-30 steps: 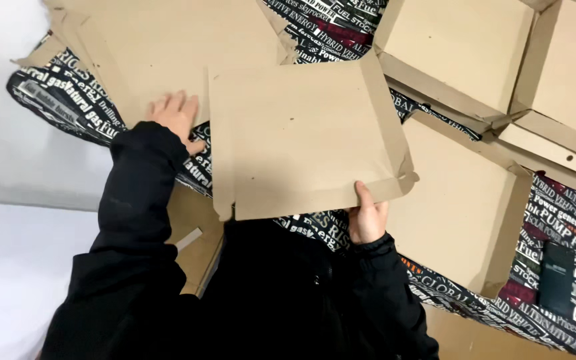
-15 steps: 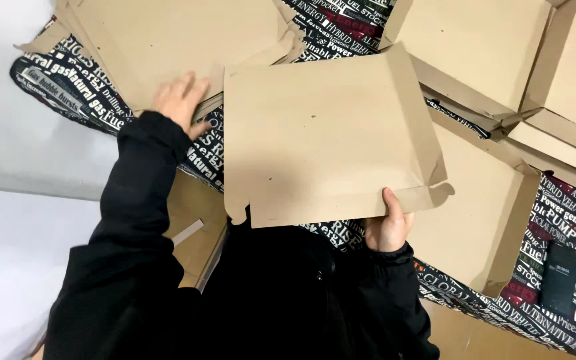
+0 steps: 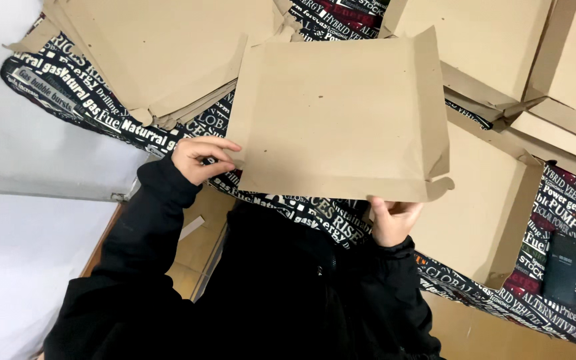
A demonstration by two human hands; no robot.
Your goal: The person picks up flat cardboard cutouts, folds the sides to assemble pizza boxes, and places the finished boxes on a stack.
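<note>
I hold a flat tan cardboard sheet [image 3: 341, 113] with folded side flaps up in front of me. My left hand [image 3: 198, 159] pinches its lower left edge, fingers curled around the border. Partly hidden beneath the sheet, my right hand [image 3: 391, 220] grips the lower right edge, next to a small corner tab. Both arms are in black sleeves. The sheet hovers above a black cloth [image 3: 68, 87] printed with white and red lettering.
A stack of flat cardboard blanks [image 3: 161, 60] lies at the upper left. Folded cardboard boxes [image 3: 488, 200] fill the right side and the top right [image 3: 481, 40]. A small dark rectangular device [image 3: 561, 270] rests on the cloth at the far right. A white surface [image 3: 21, 267] lies to the left.
The sheet has shifted right and away from me. My left hand left the stack at the upper left and now grips the sheet's left edge. My right hand kept its hold.
</note>
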